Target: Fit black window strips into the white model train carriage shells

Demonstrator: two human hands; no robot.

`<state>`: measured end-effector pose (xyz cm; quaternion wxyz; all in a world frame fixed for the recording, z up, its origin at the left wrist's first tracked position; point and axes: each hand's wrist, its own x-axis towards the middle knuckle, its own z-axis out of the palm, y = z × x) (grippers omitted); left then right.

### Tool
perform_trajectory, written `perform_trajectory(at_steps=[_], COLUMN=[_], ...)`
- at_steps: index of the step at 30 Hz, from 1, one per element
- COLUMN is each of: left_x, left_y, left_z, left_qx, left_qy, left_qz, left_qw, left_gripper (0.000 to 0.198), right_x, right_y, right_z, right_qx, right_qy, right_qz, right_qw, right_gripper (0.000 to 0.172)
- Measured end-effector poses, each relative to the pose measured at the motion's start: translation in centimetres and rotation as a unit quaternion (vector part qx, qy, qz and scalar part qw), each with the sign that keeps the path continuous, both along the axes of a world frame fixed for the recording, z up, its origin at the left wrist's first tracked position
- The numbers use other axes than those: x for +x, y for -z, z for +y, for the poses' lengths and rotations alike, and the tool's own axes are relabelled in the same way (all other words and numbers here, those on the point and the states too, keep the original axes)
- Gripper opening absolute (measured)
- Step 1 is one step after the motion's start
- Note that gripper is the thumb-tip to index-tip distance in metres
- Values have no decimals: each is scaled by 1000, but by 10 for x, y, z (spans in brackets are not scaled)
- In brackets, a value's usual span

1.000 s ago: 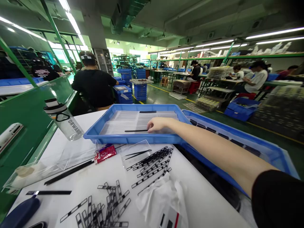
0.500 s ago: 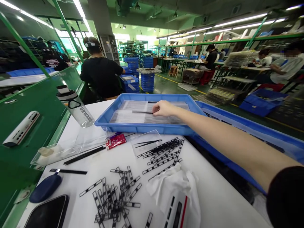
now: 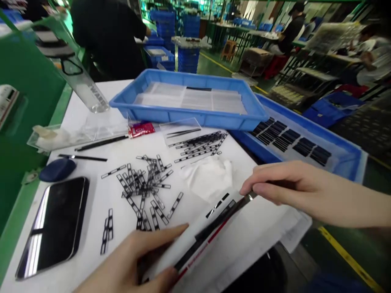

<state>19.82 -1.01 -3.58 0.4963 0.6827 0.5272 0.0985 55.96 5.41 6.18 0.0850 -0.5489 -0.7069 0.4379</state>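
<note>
Over the near edge of the counter (image 3: 94, 189), a white casing (image 3: 200, 220) in hand

The left hand (image 3: 131, 260) grips the casing's near end, thumb and fingers on opposite sides. The casing slants away, showing black window shapes and a red stripe. At its far end the right hand (image 3: 284, 185) pinches a thin dark strip (image 3: 244, 200) between thumb and fingers; whether the strip touches the casing, I cannot tell. Just beyond lies a crumpled white cloth (image 3: 210, 175). To its left is a jumble of black framed strips (image 3: 140, 188), with a neater bunch (image 3: 203, 142) farther back, near a blue tray (image 3: 183, 116). A phone (image 3: 56, 228) lies at the left.
</note>
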Motion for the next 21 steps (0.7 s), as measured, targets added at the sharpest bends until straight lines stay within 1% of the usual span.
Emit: perform_trajectory(at_steps=[2, 4, 6, 8, 11, 14, 18, 21], left_x=[4, 9, 15, 20, 24, 23, 19, 19], left_y=[-9, -19, -26, -29, -29, -29, -30, -31], left_z=[10, 18, 21, 21, 19, 18, 16, 17], left_qx=[6, 6, -2, -12, -13, 9, 15, 1], left_qy=[90, 114, 112, 105, 102, 104, 105, 103], left_qz=[-36, -80, -104, -112, -111, -88, -52, -59], left_qw=[995, 990, 988, 988, 988, 991, 993, 993], left_gripper=[51, 52, 52, 53, 53, 50, 49, 49], right_x=[-1, -3, -5, -8, -9, -7, -5, -7], right_y=[13, 25, 35, 42, 49, 55, 59, 57], right_z=[-16, -25, -29, -29, -30, -31, -33, -34], right_qx=[-25, -36, -17, 19, 62, 91, 95, 93], right_qy=[16, 35, 45, 43, 42, 52, 60, 71], right_qz=[24, 30, 35, 39, 31, 19, 25, 10], right_qw=[999, 998, 998, 998, 997, 994, 993, 993], right_gripper=[39, 38, 35, 32, 26, 25, 23, 23])
